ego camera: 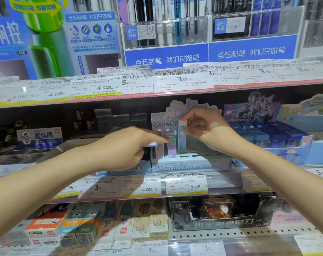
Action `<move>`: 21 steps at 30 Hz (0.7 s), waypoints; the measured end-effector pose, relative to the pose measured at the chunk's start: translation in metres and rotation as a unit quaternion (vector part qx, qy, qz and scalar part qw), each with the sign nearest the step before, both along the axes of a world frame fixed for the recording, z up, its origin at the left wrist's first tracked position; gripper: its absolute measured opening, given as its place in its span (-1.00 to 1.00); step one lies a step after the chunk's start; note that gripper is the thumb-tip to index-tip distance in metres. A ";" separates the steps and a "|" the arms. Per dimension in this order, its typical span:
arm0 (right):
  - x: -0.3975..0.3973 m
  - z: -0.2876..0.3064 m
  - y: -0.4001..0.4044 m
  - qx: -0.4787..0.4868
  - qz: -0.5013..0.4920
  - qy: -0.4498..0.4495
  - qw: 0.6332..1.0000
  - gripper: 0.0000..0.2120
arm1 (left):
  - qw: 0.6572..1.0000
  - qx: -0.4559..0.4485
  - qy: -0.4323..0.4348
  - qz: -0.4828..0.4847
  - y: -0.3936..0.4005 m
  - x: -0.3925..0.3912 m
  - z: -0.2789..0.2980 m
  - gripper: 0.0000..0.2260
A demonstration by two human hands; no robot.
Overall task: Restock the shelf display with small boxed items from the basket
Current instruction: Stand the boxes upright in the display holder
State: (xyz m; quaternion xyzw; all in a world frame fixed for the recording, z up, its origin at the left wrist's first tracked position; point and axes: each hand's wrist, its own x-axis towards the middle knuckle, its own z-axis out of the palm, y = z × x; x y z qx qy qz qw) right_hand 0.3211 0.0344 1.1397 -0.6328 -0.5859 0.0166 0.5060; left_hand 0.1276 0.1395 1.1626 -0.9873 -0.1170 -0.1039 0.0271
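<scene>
Pastel box (182,135) pinched by right fingers (184,119)

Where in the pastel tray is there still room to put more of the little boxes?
The pastel tray has bare slots on its right side, between the box in the right hand and the blue display box. The left end is crowded: two standing boxes under the left hand.
</scene>
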 end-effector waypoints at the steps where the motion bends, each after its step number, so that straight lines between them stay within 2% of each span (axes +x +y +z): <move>1: 0.000 0.000 0.001 -0.002 0.000 0.002 1.000 -0.76 | 1.000 0.002 0.008 0.003 -0.001 0.000 0.001 -0.39; 6: 0.003 0.003 0.002 -0.017 0.010 0.002 1.000 -0.72 | 0.999 0.006 0.034 0.015 0.001 0.000 0.006 -0.38; 11: 0.006 0.006 0.001 -0.013 0.020 0.004 1.000 -0.66 | 0.997 -0.048 0.053 -0.002 0.013 -0.001 0.007 -0.35; 17: 0.008 0.008 -0.002 -0.023 0.039 -0.015 0.999 -0.67 | 0.998 -0.033 0.061 0.011 0.003 0.002 0.014 -0.40; 21: 0.015 0.003 0.001 -0.081 0.036 -0.047 0.995 -0.70 | 0.996 -0.061 0.057 -0.009 0.008 0.000 0.014 -0.35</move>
